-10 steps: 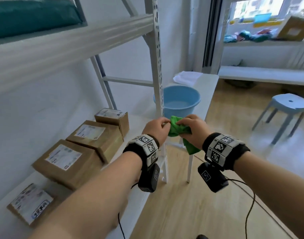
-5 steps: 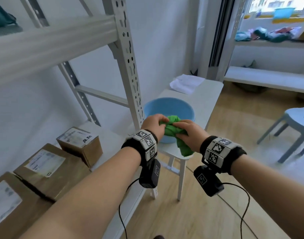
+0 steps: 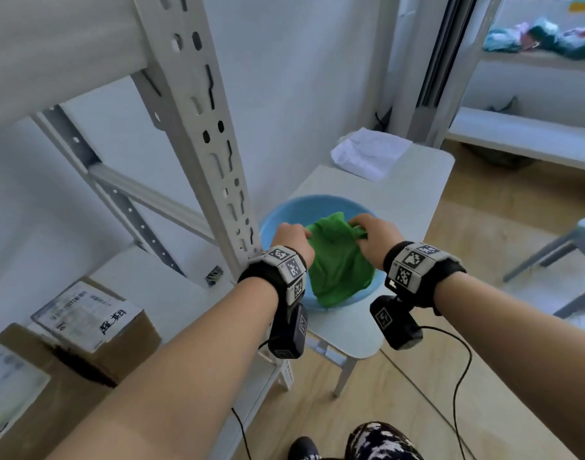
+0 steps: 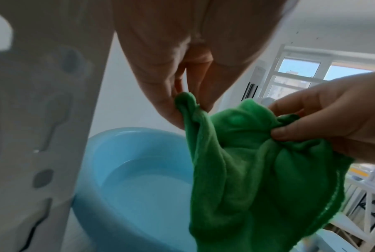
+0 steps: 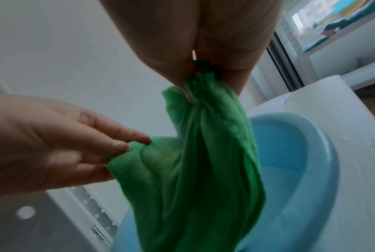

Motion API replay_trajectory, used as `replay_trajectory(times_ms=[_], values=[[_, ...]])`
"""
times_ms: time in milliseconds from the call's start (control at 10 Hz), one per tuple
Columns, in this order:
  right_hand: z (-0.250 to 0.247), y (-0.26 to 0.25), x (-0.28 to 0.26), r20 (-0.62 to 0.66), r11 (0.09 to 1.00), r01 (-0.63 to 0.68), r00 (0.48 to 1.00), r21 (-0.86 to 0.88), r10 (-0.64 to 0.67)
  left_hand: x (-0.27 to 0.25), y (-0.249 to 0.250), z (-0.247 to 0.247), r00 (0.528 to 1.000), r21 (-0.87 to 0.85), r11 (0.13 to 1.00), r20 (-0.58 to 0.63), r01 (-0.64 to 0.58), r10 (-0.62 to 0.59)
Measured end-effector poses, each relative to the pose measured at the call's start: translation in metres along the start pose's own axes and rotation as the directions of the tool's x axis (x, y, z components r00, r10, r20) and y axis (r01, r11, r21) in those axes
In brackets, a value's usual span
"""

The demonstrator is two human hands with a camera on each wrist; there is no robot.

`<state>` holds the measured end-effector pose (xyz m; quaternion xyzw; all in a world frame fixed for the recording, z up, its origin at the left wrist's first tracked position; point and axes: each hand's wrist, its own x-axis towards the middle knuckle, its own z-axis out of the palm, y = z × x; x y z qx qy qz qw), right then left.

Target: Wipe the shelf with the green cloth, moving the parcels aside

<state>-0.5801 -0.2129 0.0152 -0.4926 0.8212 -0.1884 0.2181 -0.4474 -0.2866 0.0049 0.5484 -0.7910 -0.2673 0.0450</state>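
Item: green cloth [image 3: 339, 263]. Held spread between my two hands above the blue basin [image 3: 286, 214], hanging down over its near side; lower edge loose and creased. My left hand [image 3: 292, 239] pinches one upper corner between thumb and fingertips [image 4: 171, 109]. My right hand [image 3: 372, 239] grips the opposite upper corner, fingers curled round a bunched fold.

Item: blue basin. Stands on the near end of a small white table [image 3: 413, 200], just right of the rack upright [image 3: 198, 134]. Holds water [image 4: 147, 184], seen in the left wrist view.

Item: white folded cloth [image 3: 370, 154]. Lies at the far end of the same table, well apart from the basin.

Item: shelf [image 3: 145, 293]. White board, left of the upright, near left of the scene.

Item: parcels, two in view. One brown box with a printed label [image 3: 92, 317] sits on the shelf; a second [image 3: 15, 386] lies nearer and further left, partly cut by the frame edge, touching or just beside the first.

Item: pale blue stool [image 3: 566, 247]. On the wooden floor, far right.
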Motion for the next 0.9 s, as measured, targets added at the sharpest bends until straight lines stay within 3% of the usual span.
replay_trajectory(times_ms=[300,400,600,900], values=[[0.014,0.012,0.098,0.245,0.975,0.088,0.969,-0.203,-0.037,0.057,-0.006,0.025,0.967,0.201,0.967,0.167,0.156,-0.191],[0.024,0.018,0.121,0.344,0.946,0.168,0.937,-0.278,-0.065,0.073,-0.001,0.034,0.931,0.372,0.913,0.246,0.165,-0.268],[0.036,0.025,0.151,0.491,0.868,0.336,0.862,-0.365,-0.127,0.088,0.007,0.046,0.851,0.527,0.823,0.316,0.211,-0.420],[0.027,0.015,0.153,0.501,0.748,0.518,0.816,-0.415,-0.288,0.079,0.007,0.055,0.830,0.333,0.816,0.146,0.472,-0.539]])
